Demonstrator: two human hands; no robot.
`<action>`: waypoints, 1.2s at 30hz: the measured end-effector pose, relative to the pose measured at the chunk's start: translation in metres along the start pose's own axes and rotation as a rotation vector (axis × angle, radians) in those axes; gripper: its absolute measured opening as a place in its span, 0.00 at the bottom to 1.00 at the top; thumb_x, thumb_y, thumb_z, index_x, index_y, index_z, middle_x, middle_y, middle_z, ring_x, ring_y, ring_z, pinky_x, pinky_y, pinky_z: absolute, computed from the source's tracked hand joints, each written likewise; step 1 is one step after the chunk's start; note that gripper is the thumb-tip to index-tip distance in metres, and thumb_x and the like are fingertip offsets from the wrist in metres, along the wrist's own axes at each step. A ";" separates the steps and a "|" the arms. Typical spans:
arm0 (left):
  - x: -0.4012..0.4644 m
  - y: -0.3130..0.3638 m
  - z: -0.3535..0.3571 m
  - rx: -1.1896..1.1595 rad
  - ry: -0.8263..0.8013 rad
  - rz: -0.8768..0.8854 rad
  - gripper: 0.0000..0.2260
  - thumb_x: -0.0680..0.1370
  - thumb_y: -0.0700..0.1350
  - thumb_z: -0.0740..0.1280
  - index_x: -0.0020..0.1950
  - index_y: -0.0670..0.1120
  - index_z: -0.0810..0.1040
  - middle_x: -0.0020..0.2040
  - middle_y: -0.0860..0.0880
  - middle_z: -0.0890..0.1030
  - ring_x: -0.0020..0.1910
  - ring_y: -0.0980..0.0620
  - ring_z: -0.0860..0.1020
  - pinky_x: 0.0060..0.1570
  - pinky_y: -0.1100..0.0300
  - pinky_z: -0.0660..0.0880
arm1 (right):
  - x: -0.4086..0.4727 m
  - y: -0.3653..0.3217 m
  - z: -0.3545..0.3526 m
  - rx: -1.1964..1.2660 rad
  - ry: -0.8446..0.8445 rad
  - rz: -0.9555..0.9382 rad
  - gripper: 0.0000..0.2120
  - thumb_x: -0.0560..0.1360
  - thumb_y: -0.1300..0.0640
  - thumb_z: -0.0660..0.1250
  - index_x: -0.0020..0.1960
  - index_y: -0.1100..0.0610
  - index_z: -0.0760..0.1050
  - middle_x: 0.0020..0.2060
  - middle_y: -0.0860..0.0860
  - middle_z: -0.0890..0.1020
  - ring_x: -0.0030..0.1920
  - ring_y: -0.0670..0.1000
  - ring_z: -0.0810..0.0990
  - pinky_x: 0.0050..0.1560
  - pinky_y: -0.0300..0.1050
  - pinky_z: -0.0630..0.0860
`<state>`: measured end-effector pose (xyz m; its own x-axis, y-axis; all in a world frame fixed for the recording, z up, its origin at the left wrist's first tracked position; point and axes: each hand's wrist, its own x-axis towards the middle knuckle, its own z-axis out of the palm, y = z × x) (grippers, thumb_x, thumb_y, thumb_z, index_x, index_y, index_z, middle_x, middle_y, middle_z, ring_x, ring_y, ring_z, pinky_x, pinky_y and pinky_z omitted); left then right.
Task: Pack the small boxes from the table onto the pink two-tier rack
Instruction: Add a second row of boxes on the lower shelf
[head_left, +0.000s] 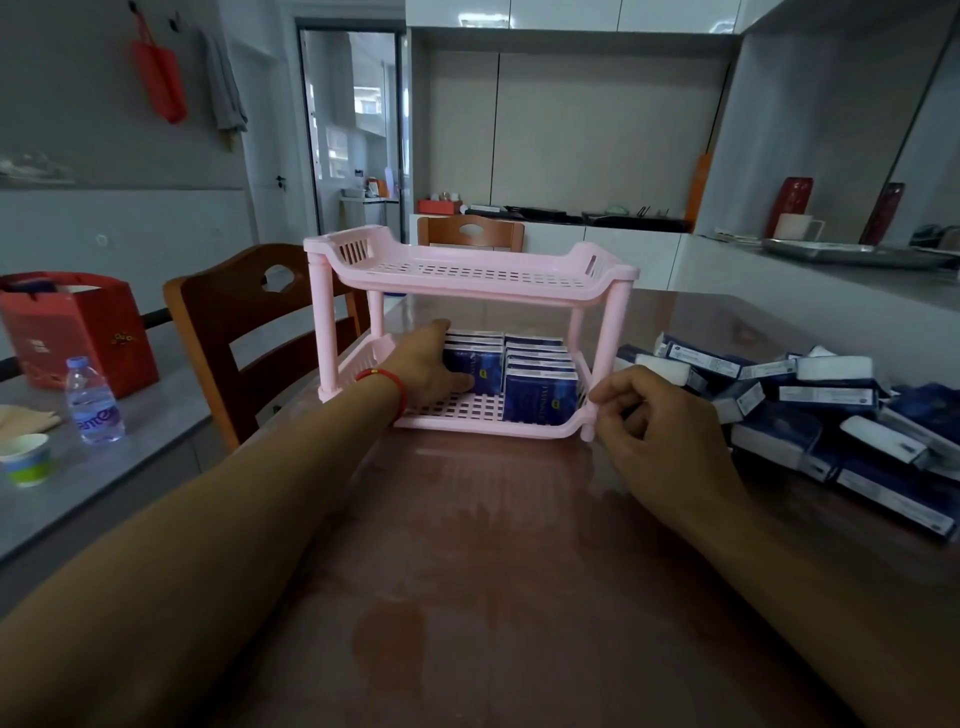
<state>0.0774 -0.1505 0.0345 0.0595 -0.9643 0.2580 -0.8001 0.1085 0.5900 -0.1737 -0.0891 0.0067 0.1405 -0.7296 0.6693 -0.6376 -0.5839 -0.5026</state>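
Note:
The pink two-tier rack (483, 283) stands on the brown table (498, 571) in front of me. Its top tier holds nothing. On the lower tier stand two rows of dark blue small boxes (540, 387), upright and packed together. My left hand (428, 369) reaches into the lower tier from the left, its fingers wrapped around the front box of the left row (483, 366). My right hand (654, 421) pinches the rack's front right post near its foot. A loose pile of blue and white small boxes (831, 410) lies on the table to the right of the rack.
A wooden chair (260, 332) stands at the table's left side and another (470, 234) behind the rack. On the grey counter to the left are a water bottle (93, 402), a paper cup (26, 460) and a red gift bag (78, 332). A grey shelf (831, 275) runs along the right.

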 end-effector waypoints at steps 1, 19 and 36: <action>0.000 0.000 0.000 0.002 0.004 0.006 0.30 0.75 0.41 0.74 0.74 0.42 0.65 0.70 0.41 0.74 0.67 0.43 0.74 0.68 0.52 0.71 | 0.000 0.000 0.000 -0.002 0.001 0.001 0.05 0.76 0.63 0.69 0.49 0.54 0.79 0.37 0.44 0.80 0.37 0.37 0.78 0.36 0.26 0.72; -0.042 0.030 -0.005 0.124 0.228 0.113 0.26 0.74 0.39 0.70 0.71 0.42 0.69 0.69 0.40 0.71 0.67 0.40 0.71 0.65 0.49 0.71 | -0.002 0.003 -0.026 -0.167 0.088 0.020 0.05 0.74 0.62 0.69 0.47 0.53 0.79 0.37 0.45 0.80 0.33 0.41 0.75 0.36 0.38 0.73; -0.104 0.095 0.058 -0.072 0.163 0.652 0.10 0.71 0.39 0.67 0.50 0.47 0.81 0.47 0.52 0.80 0.45 0.54 0.77 0.49 0.63 0.75 | 0.003 0.044 -0.091 -0.473 0.131 0.038 0.17 0.70 0.61 0.71 0.57 0.48 0.81 0.53 0.49 0.83 0.57 0.56 0.76 0.55 0.52 0.66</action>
<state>-0.0395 -0.0536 0.0195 -0.3284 -0.6478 0.6874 -0.6614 0.6773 0.3223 -0.2706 -0.0849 0.0369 0.0331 -0.6784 0.7340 -0.9187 -0.3098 -0.2449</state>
